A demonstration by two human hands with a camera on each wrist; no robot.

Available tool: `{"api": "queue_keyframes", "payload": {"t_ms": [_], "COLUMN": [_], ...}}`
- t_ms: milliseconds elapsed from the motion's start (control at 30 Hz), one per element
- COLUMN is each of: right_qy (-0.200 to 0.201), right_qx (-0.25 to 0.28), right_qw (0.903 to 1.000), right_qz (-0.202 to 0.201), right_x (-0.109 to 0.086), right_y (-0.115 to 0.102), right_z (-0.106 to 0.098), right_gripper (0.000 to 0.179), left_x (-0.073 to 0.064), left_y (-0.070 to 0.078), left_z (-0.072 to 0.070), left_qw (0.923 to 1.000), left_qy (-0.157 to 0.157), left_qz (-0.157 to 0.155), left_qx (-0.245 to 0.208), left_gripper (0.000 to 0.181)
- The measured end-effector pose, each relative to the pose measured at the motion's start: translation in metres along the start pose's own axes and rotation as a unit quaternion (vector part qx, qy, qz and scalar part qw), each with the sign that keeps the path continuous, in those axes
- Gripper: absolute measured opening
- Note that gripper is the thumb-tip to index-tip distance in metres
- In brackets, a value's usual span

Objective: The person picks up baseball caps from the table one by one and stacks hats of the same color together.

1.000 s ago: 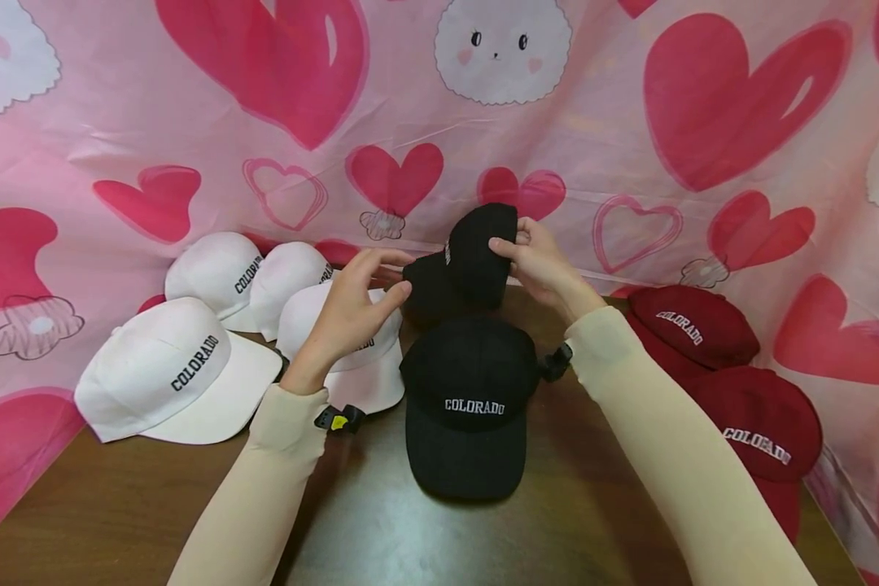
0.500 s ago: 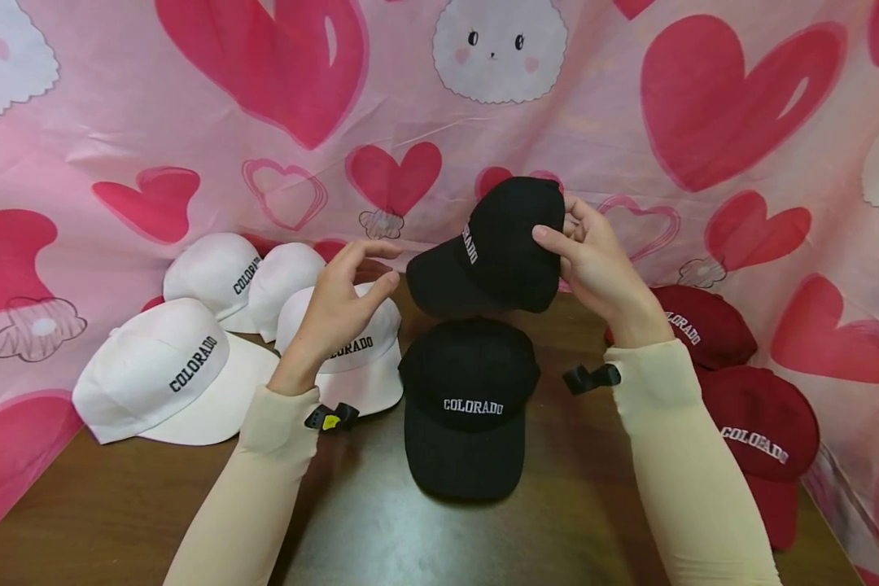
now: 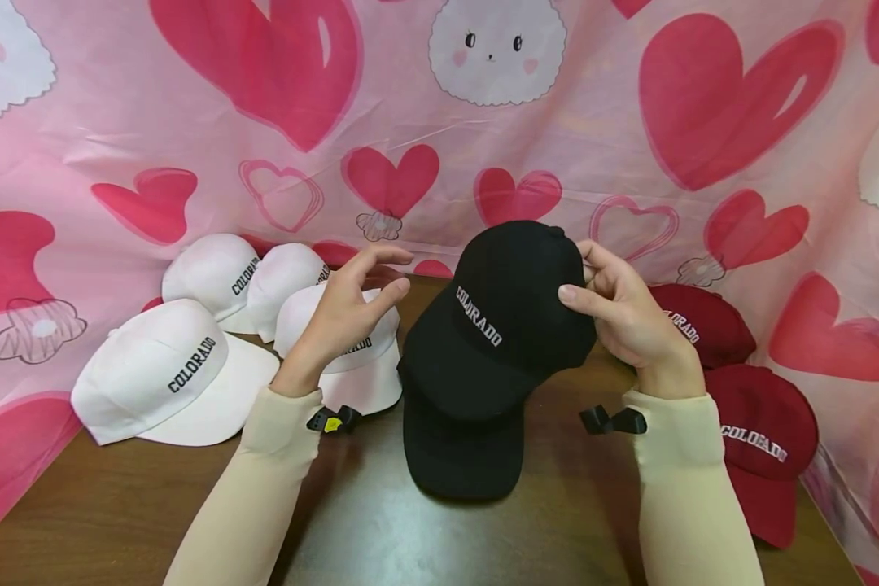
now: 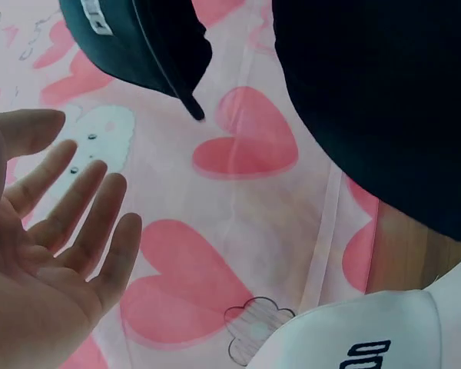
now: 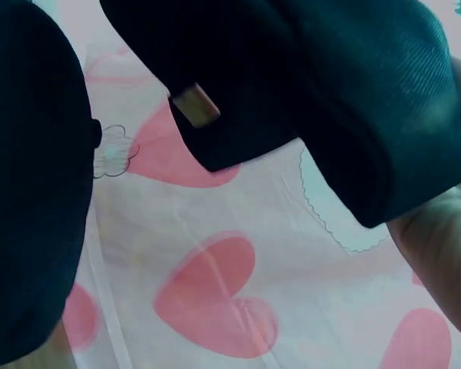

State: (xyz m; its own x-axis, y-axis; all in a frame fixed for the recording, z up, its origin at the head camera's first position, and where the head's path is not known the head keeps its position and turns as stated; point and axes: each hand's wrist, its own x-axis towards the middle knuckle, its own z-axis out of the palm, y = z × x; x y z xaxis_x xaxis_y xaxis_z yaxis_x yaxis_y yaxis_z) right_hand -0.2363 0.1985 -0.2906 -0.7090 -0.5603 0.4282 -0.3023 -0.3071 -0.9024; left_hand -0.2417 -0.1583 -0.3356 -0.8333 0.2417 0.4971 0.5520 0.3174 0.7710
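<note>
A black baseball cap (image 3: 523, 293) with white COLORADO lettering hangs tilted, its brim toward the lower left. My right hand (image 3: 626, 317) pinches it at the back edge, thumb outside; the fingers behind are partly hidden. Beneath, a second black cap (image 3: 465, 460) rests on the table, its crown mostly covered from the head view. My left hand (image 3: 347, 309) is raised over a white cap (image 3: 362, 382), fingers spread and holding nothing. In the left wrist view the left palm (image 4: 54, 261) shows bare. The right wrist view shows the held cap's underside (image 5: 392, 115).
Several white caps stand at the left, the nearest white cap (image 3: 154, 366) with its brim pointing right. Two dark-red caps, a front one (image 3: 765, 419) and a rear one (image 3: 710, 325), lie at the right. A pink heart-print cloth (image 3: 425, 106) hangs behind the brown table (image 3: 381, 529).
My right hand has lifted the black cap from the back, carried it right, then brought it forward over the other black cap. My left hand has come off the cap's brim.
</note>
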Motion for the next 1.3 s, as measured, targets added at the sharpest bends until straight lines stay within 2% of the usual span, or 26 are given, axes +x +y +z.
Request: {"api": "queue_keyframes", "payload": {"t_ms": [200, 333, 467, 600, 800, 867, 1067, 1200, 1300], "right_qy": [-0.078, -0.112, -0.123, -0.123, -0.149, -0.158, -0.163, -0.155, -0.149], "right_qx": [0.030, 0.020, -0.014, -0.032, -0.027, -0.030, -0.037, -0.039, -0.043], "right_qw": [0.9964, 0.9934, 0.9909, 0.9882, 0.9835, 0.9818, 0.9798, 0.9810, 0.9813], "right_qz": [0.007, 0.018, 0.051, 0.085, 0.100, 0.101, 0.109, 0.109, 0.114], "right_x": [-0.012, -0.017, -0.019, -0.019, -0.020, -0.020, -0.021, -0.022, -0.024], "right_y": [0.008, 0.015, 0.019, 0.020, 0.020, 0.019, 0.018, 0.019, 0.019], "right_z": [0.001, 0.001, 0.004, 0.009, 0.011, 0.011, 0.009, 0.006, 0.004], "right_gripper": [0.030, 0.031, 0.029, 0.028, 0.029, 0.029, 0.030, 0.031, 0.033], "left_x": [-0.001, -0.001, -0.001, -0.002, -0.003, -0.004, -0.007, -0.008, -0.008], "left_y": [0.001, 0.002, 0.002, 0.002, 0.003, 0.004, 0.006, 0.008, 0.009], "left_z": [0.008, 0.014, 0.020, 0.023, 0.023, 0.022, 0.018, 0.016, 0.016], "left_qw": [0.9990, 0.9960, 0.9898, 0.9839, 0.9832, 0.9816, 0.9693, 0.9606, 0.9484], "left_qy": [-0.039, -0.080, -0.123, -0.158, -0.171, -0.178, -0.212, -0.231, -0.259], "left_qz": [-0.002, 0.011, 0.020, 0.011, 0.010, -0.004, -0.056, -0.063, -0.065], "left_qx": [-0.024, -0.039, -0.068, -0.084, -0.064, -0.068, -0.111, -0.140, -0.171], "left_gripper": [0.042, 0.045, 0.047, 0.048, 0.043, 0.041, 0.040, 0.042, 0.042]}}
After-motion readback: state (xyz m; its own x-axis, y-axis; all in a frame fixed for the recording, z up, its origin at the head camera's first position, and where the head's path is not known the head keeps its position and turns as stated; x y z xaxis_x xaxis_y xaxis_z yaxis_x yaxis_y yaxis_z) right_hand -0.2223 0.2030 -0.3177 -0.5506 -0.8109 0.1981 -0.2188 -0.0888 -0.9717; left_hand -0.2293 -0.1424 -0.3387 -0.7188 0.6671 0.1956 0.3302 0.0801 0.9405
